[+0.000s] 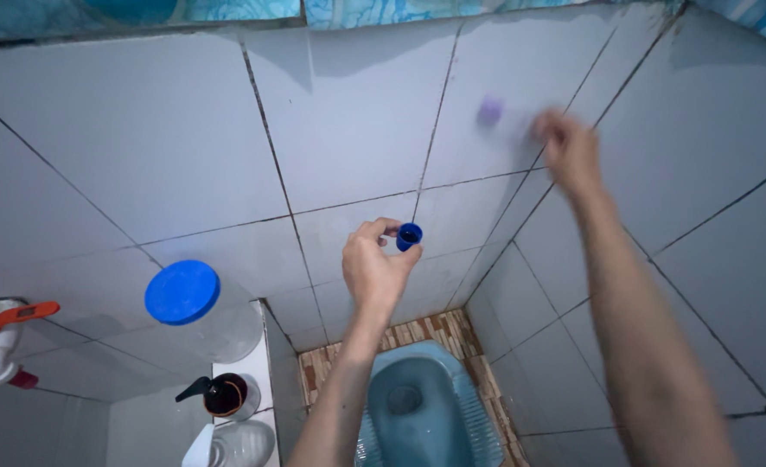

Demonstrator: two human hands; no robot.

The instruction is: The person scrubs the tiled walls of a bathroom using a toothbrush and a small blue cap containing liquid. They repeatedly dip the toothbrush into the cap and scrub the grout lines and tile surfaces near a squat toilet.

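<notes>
Head view: looking down into the corner of a small tiled washroom, both bare arms reaching forward.
Walls: glossy pale grey ceramic wall tiles point(167, 147) with dark grout lines, smooth and hard, meeting in a corner ahead.
Pan: a light blue ceramic squat toilet pan point(422, 406) set in the floor below, ringed by small brown mosaic floor tiles point(426, 330).
Jar: a clear plastic jar with a round blue lid point(182, 292) on a white ledge at left, above a dark pump bottle point(224, 394).
Pipe: a white plastic pipe with an orange lever valve point(7, 320) at the far left edge.
Right hand point(566, 147): raised against the right wall, blurred; fingers closed about something pale with a small purple tip point(489, 111) beside it. What it is, I cannot tell.
Left hand point(374, 264): held mid-air in front of the corner, above the pan, thumb and fingers pinched narrowly.
Cap: a small round dark blue plastic cap point(409, 236), held at the left fingertips, open side facing out.
Handling: the cap looks light, rigid and smooth, likely slick if wet; it is best pinched across its rim, as now, since a loose hold could drop it into the pan.
</notes>
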